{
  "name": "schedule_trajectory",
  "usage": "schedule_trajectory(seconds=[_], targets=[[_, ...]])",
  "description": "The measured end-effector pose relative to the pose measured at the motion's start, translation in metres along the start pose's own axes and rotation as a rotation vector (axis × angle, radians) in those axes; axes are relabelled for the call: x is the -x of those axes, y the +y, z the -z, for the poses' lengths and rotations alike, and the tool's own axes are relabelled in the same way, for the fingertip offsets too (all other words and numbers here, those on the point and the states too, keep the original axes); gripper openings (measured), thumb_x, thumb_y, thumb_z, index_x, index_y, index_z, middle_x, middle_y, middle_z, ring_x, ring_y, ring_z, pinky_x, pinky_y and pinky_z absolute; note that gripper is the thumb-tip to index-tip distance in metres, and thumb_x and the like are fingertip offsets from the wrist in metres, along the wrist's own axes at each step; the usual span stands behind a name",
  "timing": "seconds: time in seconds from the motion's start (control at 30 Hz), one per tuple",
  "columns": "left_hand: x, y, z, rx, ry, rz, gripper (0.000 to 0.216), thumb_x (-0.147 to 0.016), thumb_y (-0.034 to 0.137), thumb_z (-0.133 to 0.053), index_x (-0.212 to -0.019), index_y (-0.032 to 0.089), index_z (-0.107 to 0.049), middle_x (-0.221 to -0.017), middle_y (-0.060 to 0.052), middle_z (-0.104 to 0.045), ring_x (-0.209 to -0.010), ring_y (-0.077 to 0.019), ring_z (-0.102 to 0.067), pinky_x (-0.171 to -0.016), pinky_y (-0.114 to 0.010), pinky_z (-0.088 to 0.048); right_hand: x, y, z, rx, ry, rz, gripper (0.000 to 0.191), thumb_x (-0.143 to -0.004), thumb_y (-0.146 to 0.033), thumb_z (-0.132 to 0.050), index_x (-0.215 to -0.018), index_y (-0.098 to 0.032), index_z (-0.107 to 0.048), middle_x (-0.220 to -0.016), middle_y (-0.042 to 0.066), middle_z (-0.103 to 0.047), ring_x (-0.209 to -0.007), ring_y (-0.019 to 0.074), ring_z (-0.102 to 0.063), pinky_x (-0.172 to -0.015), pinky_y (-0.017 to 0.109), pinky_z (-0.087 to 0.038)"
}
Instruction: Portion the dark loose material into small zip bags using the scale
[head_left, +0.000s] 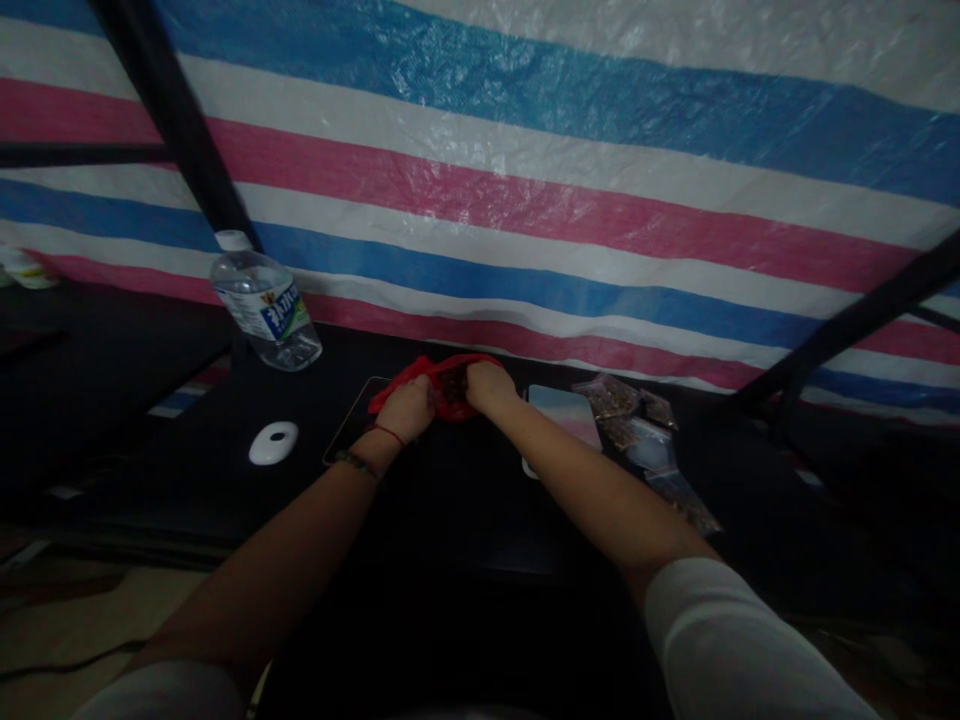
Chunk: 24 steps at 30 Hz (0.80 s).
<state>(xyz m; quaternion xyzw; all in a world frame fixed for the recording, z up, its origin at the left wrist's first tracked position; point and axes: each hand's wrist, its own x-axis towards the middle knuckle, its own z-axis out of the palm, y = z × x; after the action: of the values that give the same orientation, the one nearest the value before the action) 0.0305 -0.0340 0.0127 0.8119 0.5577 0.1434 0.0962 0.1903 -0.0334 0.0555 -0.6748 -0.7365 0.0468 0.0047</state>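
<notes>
The left hand has its fingers clamped on a thin, crinkled red bag; the right hand curls at its mouth, grip hidden. Dark bits lie inside, between both. Right of the fingers, clear packets hold brownish bits; farther left stands a clear plastic bottle.

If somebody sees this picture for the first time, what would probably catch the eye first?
Probably the striped tarpaulin, whose blue, white and pink bands fill the background. Next, the bright red plastic bag at the centre, between the left hand and the right hand, with dark contents showing. Then the clear plastic bottle with its blue-and-white label, at left on the black table.
</notes>
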Motion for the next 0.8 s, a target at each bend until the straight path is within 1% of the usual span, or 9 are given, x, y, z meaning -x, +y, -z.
schedule_trajectory(seconds=[0.13, 0.27, 0.43, 0.53, 0.63, 0.8], targets=[[0.0, -0.002, 0.002, 0.033, -0.016, -0.021, 0.015, -0.08, 0.015, -0.053, -0.094, 0.016, -0.056, -0.092, -0.012, -0.069, -0.084, -0.024, -0.066, -0.072, -0.031, -0.048, -0.013, 0.0, -0.002, 0.004, -0.028, 0.125, 0.031, -0.085, -0.013, -0.05, -0.109, -0.006, -0.069, -0.111, 0.019, -0.069, -0.106, 0.0269, -0.065, -0.091, 0.033, -0.049], [0.0, -0.003, 0.002, 0.059, -0.01, -0.013, 0.015, -0.08, 0.014, -0.053, -0.094, 0.017, -0.057, -0.09, -0.01, -0.068, -0.083, -0.0222, -0.066, -0.073, -0.03, -0.047, -0.023, 0.005, 0.0, -0.018, -0.035, 0.237, 0.028, -0.082, -0.012, -0.054, -0.105, -0.012, -0.071, -0.111, 0.014, -0.07, -0.105, 0.0229, -0.064, -0.09, 0.027, -0.047], [-0.001, -0.005, -0.001, 0.143, 0.049, 0.032, 0.009, -0.082, 0.017, -0.053, -0.089, 0.018, -0.056, -0.085, -0.007, -0.067, -0.079, -0.0203, -0.065, -0.069, -0.028, -0.045, -0.031, 0.014, -0.005, -0.169, -0.051, 0.396, 0.022, -0.076, -0.013, -0.062, -0.096, -0.016, -0.072, -0.101, 0.008, -0.073, -0.092, 0.0202, -0.066, -0.08, 0.026, -0.047], [-0.002, -0.006, -0.001, 0.207, 0.107, 0.083, 0.005, -0.083, 0.023, -0.055, -0.087, 0.019, -0.055, -0.082, -0.007, -0.066, -0.076, -0.0197, -0.063, -0.067, -0.028, -0.044, -0.034, 0.017, -0.012, -0.278, -0.053, 0.426, 0.025, -0.072, -0.013, -0.068, -0.096, -0.018, -0.072, -0.099, 0.006, -0.073, -0.089, 0.0184, -0.065, -0.078, 0.025, -0.047], [-0.001, -0.006, 0.002, 0.282, 0.154, 0.115, 0.01, -0.082, 0.03, -0.057, -0.082, 0.02, -0.054, -0.079, -0.004, -0.064, -0.073, -0.0185, -0.061, -0.064, -0.027, -0.041, -0.034, 0.018, -0.019, -0.397, -0.067, 0.42, 0.034, -0.068, -0.008, -0.07, -0.1, -0.018, -0.07, -0.097, 0.004, -0.072, -0.087, 0.017, -0.065, -0.077, 0.025, -0.047], [-0.001, -0.006, 0.004, 0.446, 0.191, 0.099, 0.018, -0.077, 0.035, -0.062, -0.077, 0.021, -0.051, -0.075, 0.0, -0.062, -0.069, -0.0152, -0.057, -0.062, -0.025, -0.039, -0.033, 0.02, -0.027, -0.593, -0.095, 0.393, 0.036, -0.066, -0.004, -0.069, -0.1, -0.014, -0.067, -0.094, 0.005, -0.071, -0.082, 0.017, -0.066, -0.077, 0.027, -0.049]])
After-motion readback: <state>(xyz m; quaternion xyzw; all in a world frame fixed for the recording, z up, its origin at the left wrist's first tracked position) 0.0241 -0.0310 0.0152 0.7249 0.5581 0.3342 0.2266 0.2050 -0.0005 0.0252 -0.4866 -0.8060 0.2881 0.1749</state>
